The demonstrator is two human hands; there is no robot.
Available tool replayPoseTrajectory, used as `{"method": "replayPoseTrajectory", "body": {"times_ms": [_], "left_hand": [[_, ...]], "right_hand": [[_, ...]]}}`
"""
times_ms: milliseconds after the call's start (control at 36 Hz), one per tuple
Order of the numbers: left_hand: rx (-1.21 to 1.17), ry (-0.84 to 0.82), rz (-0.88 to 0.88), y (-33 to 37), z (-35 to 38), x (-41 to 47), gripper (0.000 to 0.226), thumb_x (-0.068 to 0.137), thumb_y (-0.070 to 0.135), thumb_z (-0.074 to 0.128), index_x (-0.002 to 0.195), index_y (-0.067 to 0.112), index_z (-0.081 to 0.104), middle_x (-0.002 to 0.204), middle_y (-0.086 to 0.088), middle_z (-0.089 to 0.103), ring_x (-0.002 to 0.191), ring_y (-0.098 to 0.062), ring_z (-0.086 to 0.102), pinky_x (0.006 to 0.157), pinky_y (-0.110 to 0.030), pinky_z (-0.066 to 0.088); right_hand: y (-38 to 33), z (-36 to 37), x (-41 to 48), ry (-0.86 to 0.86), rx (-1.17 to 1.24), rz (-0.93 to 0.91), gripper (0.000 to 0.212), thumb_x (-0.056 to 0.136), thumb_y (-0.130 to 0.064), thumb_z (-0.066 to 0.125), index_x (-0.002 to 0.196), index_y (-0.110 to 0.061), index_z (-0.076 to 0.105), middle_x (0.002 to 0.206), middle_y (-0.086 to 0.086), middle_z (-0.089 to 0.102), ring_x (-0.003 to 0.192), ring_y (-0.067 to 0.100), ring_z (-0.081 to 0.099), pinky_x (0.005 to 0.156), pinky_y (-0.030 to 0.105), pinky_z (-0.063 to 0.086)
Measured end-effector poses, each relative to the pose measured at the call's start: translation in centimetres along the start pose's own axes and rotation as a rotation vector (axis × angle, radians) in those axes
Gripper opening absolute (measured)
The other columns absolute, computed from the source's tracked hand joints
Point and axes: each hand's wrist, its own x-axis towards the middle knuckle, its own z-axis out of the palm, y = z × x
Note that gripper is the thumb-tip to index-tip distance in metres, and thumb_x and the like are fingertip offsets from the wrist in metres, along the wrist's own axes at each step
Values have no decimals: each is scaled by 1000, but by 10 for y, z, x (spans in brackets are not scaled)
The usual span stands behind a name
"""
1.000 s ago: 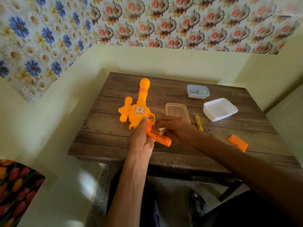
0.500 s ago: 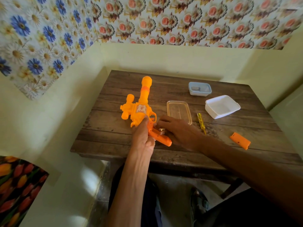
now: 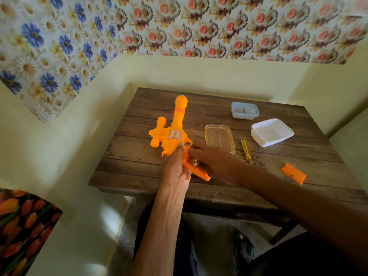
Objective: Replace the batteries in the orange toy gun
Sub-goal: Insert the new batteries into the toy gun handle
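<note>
Gripping toy gun (image 3: 175, 134), left hand (image 3: 175, 170), right hand (image 3: 217, 162) touching it, tub (image 3: 245, 117) with grey piece (image 3: 240, 110)

We see a smooth orange plastic toy gun (image 3: 175, 134) on a rough, weathered wooden table (image 3: 139, 170), alongside a clear plastic lid (image 3: 219, 136), a smooth white plastic tub (image 3: 271, 132) and a matt orange plastic cover (image 3: 293, 173); floral paper (image 3: 199, 26) lines the wall.
</note>
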Motion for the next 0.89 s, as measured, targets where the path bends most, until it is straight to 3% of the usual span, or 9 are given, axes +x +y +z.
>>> {"method": "replayPoseTrajectory", "body": {"times_ms": [56,139,194,306,444,639,778,889], "left_hand": [[3,-8,12,-1,1,0,20,96,23,57,111,9,60,85,-13,69,72,-28,65,68,-44,51],[7,0,29,-1,1,0,26,95,22,59,118,9,60,102,-16,70,90,-33,68,91,-57,50],[11,12,44,-2,2,-2,28,95,22,58,121,10,60,107,-16,70,94,-33,69,89,-58,52],[13,13,84,-3,2,-5,30,96,19,57,123,8,59,105,-16,69,83,-27,69,64,-38,58],[24,2,66,-3,2,-3,24,96,20,57,118,12,61,104,-15,69,93,-32,68,91,-57,51],[20,4,55,-1,3,-4,6,96,16,56,96,17,62,94,-11,69,85,-28,67,87,-53,53],[1,23,53,-3,5,-8,22,95,17,58,116,9,62,112,-18,68,101,-36,67,94,-61,48],[5,32,39,-2,5,-8,25,94,17,60,118,11,62,115,-18,68,96,-32,67,93,-56,50]], "right_hand": [[0,0,0,-10,-24,-7,32,90,-32,61,117,-20,48,116,0,51,81,15,58,62,34,54],[0,0,0,-25,-54,-7,36,89,-31,64,118,-19,47,118,2,52,81,17,59,62,36,55],[0,-1,2,-37,-80,-6,43,88,-30,65,123,-19,44,122,4,51,82,19,60,62,36,55],[-2,-1,3,-58,-112,-5,61,85,-27,68,130,-25,26,124,5,51,83,20,61,60,33,54],[-4,0,2,-49,-105,-1,47,86,-26,67,126,-15,45,120,6,52,85,20,60,62,33,53],[-1,7,1,-32,-91,-8,44,83,-29,69,119,-16,47,118,4,52,73,18,60,52,30,50],[1,-4,4,-73,-50,-33,43,85,-25,68,122,-18,47,114,1,52,81,15,58,59,28,47],[1,-6,8,-75,-13,-39,48,87,-21,65,131,-18,46,111,2,52,80,12,54,60,26,43]]}}
